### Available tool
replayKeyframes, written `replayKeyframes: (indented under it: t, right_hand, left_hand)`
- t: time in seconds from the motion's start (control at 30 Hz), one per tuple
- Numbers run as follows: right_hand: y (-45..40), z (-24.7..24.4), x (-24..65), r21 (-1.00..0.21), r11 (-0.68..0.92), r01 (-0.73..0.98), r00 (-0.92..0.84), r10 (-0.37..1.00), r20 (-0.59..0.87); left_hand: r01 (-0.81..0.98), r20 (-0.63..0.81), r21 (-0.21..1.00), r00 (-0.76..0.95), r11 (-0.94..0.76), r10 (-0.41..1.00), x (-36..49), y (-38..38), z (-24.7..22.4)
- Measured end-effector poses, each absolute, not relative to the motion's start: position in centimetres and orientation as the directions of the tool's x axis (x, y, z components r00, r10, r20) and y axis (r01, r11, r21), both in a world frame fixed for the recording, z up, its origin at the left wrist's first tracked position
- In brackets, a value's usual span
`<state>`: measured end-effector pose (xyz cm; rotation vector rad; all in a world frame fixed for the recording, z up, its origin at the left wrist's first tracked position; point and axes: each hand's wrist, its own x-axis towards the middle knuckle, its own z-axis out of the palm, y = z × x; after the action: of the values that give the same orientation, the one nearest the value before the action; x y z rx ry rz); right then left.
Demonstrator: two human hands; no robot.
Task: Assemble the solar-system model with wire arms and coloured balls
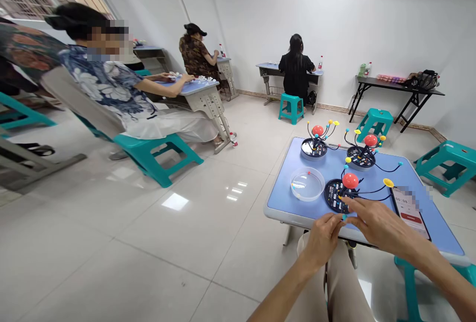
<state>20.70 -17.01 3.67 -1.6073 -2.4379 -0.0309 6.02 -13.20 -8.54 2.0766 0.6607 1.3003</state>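
My left hand [323,240] is hovering at a teal wire bead [344,218] on the red-ball model [336,195], while my right hand [375,225] is stretching across it. My fingers [372,217] are lying together, but I can't tell whether they're clamped on it.

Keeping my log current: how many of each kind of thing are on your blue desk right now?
Black-based wire models with red balls: 3
Clear round dish: 1
Smartphone: 1
Total: 5

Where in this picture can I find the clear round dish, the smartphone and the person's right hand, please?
Clear round dish [307,184]: head view, point on its base.
Smartphone [409,208]: head view, point on its screen.
Right hand [375,225]: head view, point on the back of the hand.
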Motion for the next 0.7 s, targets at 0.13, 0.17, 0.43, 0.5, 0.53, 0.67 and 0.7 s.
replayKeyframes:
  t: [0.13, 0.17, 0.43, 0.5, 0.53, 0.67, 0.7]
  right_hand:
    - [-12.7, 6.4, 18.4, -0.281, 0.311, 0.908, -0.289, 0.95, 0.115]
    - [-11.2, 6.4, 17.6, -0.321, 0.314, 0.894, -0.301, 0.949, 0.09]
    - [-1.8, 1.0, 11.8, -0.285, 0.304, 0.909, -0.367, 0.908, -0.201]
    - [-1.2, 0.1, 10.9, -0.256, 0.298, 0.92, -0.355, 0.909, -0.218]
    - [-1.0, -0.1, 10.5, -0.239, 0.291, 0.926, -0.345, 0.911, -0.225]
    - [-1.0, 0.0, 9.4, -0.199, 0.255, 0.946, -0.302, 0.918, -0.256]
    - [-0.9, 0.2, 9.3, -0.2, 0.244, 0.949, -0.292, 0.92, -0.261]
  left_hand:
    - [0.143, 0.619, 0.695, 0.381, -0.705, 0.687, 6.5, -13.3, -9.1]
    - [0.154, 0.613, 0.698, 0.377, -0.699, 0.695, 6.6, -13.3, -9.3]
    - [0.245, 0.564, 0.699, 0.388, -0.672, 0.729, 6.8, -13.5, -9.6]
    - [0.267, 0.562, 0.687, 0.394, -0.676, 0.727, 6.8, -13.5, -9.6]
    - [0.273, 0.568, 0.678, 0.394, -0.682, 0.722, 6.8, -13.4, -9.6]
    - [0.279, 0.644, 0.626, 0.342, -0.728, 0.684, 6.9, -13.2, -9.7]
    - [0.277, 0.664, 0.614, 0.324, -0.739, 0.674, 6.9, -13.1, -9.7]
